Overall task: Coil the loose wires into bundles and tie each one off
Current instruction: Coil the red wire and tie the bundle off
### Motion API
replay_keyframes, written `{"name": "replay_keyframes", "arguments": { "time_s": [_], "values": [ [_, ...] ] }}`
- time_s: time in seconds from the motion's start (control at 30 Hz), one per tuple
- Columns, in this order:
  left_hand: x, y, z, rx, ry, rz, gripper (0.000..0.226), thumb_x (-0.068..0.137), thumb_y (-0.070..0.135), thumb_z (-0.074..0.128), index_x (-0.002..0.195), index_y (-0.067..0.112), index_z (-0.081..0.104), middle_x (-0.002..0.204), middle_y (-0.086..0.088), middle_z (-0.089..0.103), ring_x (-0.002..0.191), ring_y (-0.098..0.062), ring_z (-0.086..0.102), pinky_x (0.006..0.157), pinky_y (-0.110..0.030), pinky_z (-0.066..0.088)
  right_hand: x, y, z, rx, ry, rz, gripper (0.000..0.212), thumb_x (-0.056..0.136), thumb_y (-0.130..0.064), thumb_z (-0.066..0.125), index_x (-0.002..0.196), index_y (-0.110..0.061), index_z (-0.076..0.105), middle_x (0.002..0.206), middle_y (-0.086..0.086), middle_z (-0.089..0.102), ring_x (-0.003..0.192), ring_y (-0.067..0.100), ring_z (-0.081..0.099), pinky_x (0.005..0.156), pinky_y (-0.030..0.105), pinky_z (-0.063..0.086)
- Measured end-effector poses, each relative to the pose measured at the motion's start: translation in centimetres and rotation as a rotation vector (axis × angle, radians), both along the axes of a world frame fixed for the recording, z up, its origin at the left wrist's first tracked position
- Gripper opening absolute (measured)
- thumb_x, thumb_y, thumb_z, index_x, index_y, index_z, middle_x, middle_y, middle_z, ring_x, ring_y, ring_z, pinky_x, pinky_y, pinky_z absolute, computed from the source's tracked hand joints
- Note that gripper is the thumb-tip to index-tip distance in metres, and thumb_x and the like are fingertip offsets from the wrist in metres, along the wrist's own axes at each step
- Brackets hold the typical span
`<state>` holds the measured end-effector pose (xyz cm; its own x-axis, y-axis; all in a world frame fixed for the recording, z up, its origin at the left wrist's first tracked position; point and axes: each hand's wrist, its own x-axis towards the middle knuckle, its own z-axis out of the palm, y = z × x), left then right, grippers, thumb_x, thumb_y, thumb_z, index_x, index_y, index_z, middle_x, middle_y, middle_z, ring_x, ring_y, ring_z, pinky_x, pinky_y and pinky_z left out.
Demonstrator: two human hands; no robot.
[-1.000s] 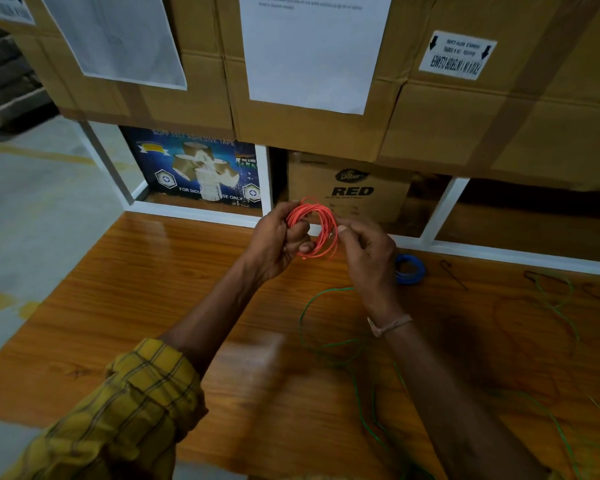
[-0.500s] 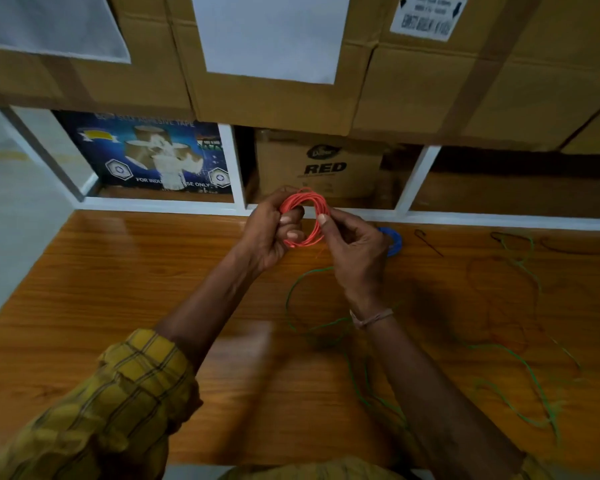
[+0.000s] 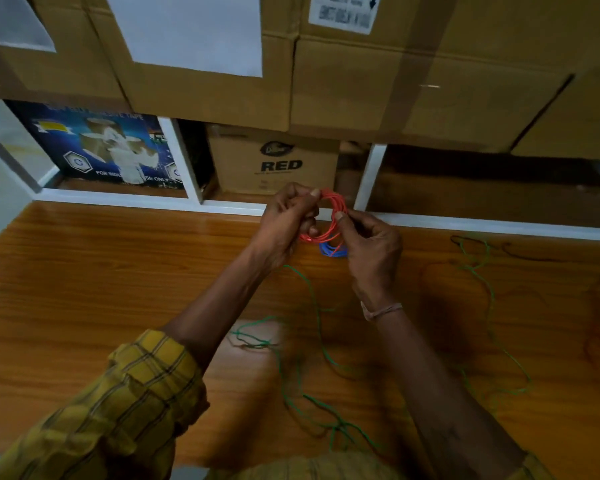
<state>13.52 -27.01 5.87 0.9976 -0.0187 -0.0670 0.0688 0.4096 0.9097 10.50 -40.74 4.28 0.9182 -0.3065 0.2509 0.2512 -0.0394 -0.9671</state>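
In the head view, a small coil of red wire (image 3: pixel 328 216) is being held up just above the far edge of the wooden worktop (image 3: pixel 118 289), in front of the white shelf frame (image 3: pixel 369 178). The coil is being gripped on its left side by the left hand (image 3: pixel 286 221), whose fingers are curled round the strands, and is being pinched on its right side by the thumb and fingers of the right hand (image 3: pixel 369 244). The red wire is judged to be fully wound and is probably being tied off, though whether a wrap has been made round the bundle cannot be told. A blue wire bundle (image 3: pixel 331 250) is lying on the worktop just below the hands and is being taken as already coiled. Loose green wire (image 3: pixel 312 299) is sprawling across the near and right parts of the worktop, and darker strands (image 3: pixel 523 252) are lying near the back right; these are being counted as work not yet done.
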Motion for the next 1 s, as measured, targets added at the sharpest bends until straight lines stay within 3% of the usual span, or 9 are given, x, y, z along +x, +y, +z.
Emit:
{"name": "replay_keyframes", "arguments": {
  "time_s": [0.13, 0.23, 0.3, 0.4, 0.47, 0.53, 0.6, 0.8, 1.0],
  "values": [
    [0.0, -4.4, -1.8, 0.116, -0.017, 0.044, 0.018, 0.105, 0.006, 0.060, 0.088, 0.009, 0.054, 0.055, -0.003, 0.046, 0.036, -0.008, 0.034, 0.041, -0.021, 0.040, -0.6, -4.1, -2.4, 0.038, 0.035, 0.045, 0.017, 0.093, -0.005, 0.073, 0.103, -0.018, 0.077, 0.079, -0.021, 0.076, 0.076, -0.006, 0.068, 0.071, 0.015, 0.053],
    [-0.4, -7.2, -3.6, 0.192, -0.013, 0.094, 0.019, 0.106, 0.003, 0.058, 0.088, 0.008, 0.055, 0.053, -0.001, 0.055, 0.034, -0.008, 0.040, 0.039, -0.019, 0.039, -1.0, -6.9, -4.7, 0.003, 0.103, 0.117, 0.017, 0.095, -0.014, 0.072, 0.102, -0.028, 0.078, 0.091, -0.011, 0.080, 0.086, 0.006, 0.072, 0.079, 0.028, 0.059],
    [-0.7, -8.4, -4.8, 0.245, -0.018, 0.109, 0.017, 0.106, 0.007, 0.059, 0.090, 0.008, 0.056, 0.056, -0.003, 0.058, 0.035, -0.009, 0.043, 0.041, -0.020, 0.039, -0.8, -8.7, -6.0, -0.021, 0.154, 0.171, 0.011, 0.096, -0.022, 0.071, 0.102, -0.025, 0.080, 0.097, -0.005, 0.080, 0.091, 0.010, 0.072, 0.086, 0.035, 0.058],
    [-1.3, -9.3, -6.1, 0.350, -0.011, 0.158, 0.009, 0.107, 0.009, 0.060, 0.101, 0.003, 0.057, 0.066, -0.005, 0.061, 0.038, -0.009, 0.048, 0.041, -0.021, 0.040, 0.3, -11.4, -7.6, -0.111, 0.224, 0.290, 0.036, 0.098, -0.043, 0.064, 0.094, -0.009, 0.076, 0.084, 0.004, 0.074, 0.083, 0.007, 0.059, 0.075, 0.032, 0.048],
    [-1.6, -9.4, -6.4, 0.394, 0.007, 0.179, 0.010, 0.107, 0.011, 0.060, 0.102, 0.003, 0.057, 0.064, 0.005, 0.064, 0.039, -0.009, 0.048, 0.041, -0.022, 0.042, 2.1, -13.2, -8.8, -0.175, 0.248, 0.276, 0.043, 0.097, -0.049, 0.063, 0.095, -0.007, 0.073, 0.083, -0.003, 0.066, 0.080, 0.007, 0.057, 0.073, 0.032, 0.045],
    [-1.8, -9.3, -6.4, 0.431, 0.024, 0.186, 0.010, 0.108, 0.013, 0.060, 0.103, 0.005, 0.057, 0.061, 0.009, 0.065, 0.040, -0.009, 0.049, 0.043, -0.023, 0.044, 4.6, -14.8, -9.9, -0.282, 0.323, 0.189, 0.025, 0.097, -0.037, 0.067, 0.105, -0.015, 0.076, 0.098, -0.007, 0.072, 0.089, 0.007, 0.065, 0.083, 0.035, 0.056],
    [-1.9, -9.1, -6.5, 0.462, 0.040, 0.207, 0.011, 0.108, 0.014, 0.060, 0.104, 0.005, 0.057, 0.059, 0.011, 0.063, 0.040, -0.008, 0.051, 0.043, -0.022, 0.044, 7.4, -16.2, -10.9, -0.412, 0.399, 0.144, 0.014, 0.096, -0.024, 0.069, 0.109, -0.019, 0.074, 0.107, -0.002, 0.073, 0.099, 0.013, 0.067, 0.093, 0.041, 0.057],
    [-2.1, -8.7, -6.2, 0.430, 0.065, 0.239, 0.013, 0.109, 0.017, 0.059, 0.106, 0.005, 0.056, 0.069, -0.001, 0.053, 0.047, -0.015, 0.048, 0.043, -0.021, 0.044, 13.5, -16.6, -15.0, -0.932, 0.430, 0.114, 0.011, 0.089, -0.026, 0.072, 0.082, -0.018, 0.075, 0.079, 0.000, 0.073, 0.075, 0.019, 0.070, 0.077, 0.041, 0.062],
    [-1.6, -8.0, -6.6, 0.396, 0.083, 0.213, 0.013, 0.109, 0.018, 0.059, 0.100, 0.011, 0.054, 0.067, 0.000, 0.051, 0.052, -0.019, 0.045, 0.045, -0.023, 0.045, 16.4, -15.6, -19.3, -1.130, 0.505, 0.018, 0.022, 0.089, -0.035, 0.065, 0.097, -0.017, 0.074, 0.090, 0.006, 0.074, 0.085, 0.025, 0.072, 0.078, 0.042, 0.061]
  ]
}}
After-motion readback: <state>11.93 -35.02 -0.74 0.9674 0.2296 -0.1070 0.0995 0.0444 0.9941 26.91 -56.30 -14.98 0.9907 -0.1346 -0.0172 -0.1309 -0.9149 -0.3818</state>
